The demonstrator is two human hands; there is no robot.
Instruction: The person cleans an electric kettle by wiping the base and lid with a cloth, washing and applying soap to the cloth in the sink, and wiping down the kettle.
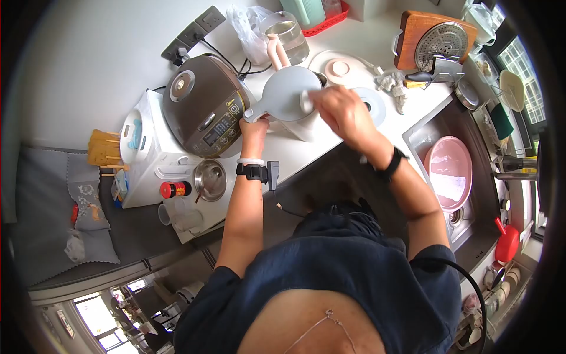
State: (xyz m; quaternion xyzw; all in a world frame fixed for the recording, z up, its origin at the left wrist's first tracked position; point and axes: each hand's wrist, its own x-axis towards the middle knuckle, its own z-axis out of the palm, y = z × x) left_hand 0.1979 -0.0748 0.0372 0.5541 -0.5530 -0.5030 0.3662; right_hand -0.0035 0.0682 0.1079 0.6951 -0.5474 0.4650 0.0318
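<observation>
A white kettle with a grey-blue top stands on the counter. My left hand is closed around its handle, partly hidden beneath the handle's grey end. Above the right side of the top, my right hand has its fingers together on a small white round piece; motion blurs the fingertips, and what the piece is cannot be made out. Behind my right hand, a pale disc with a dark centre lies on the counter.
A brown rice cooker sits left of the kettle, with a metal bowl and red-lidded jar nearby. Behind are a glass pitcher and pink-white round base. At right, a pink basin rests in the sink.
</observation>
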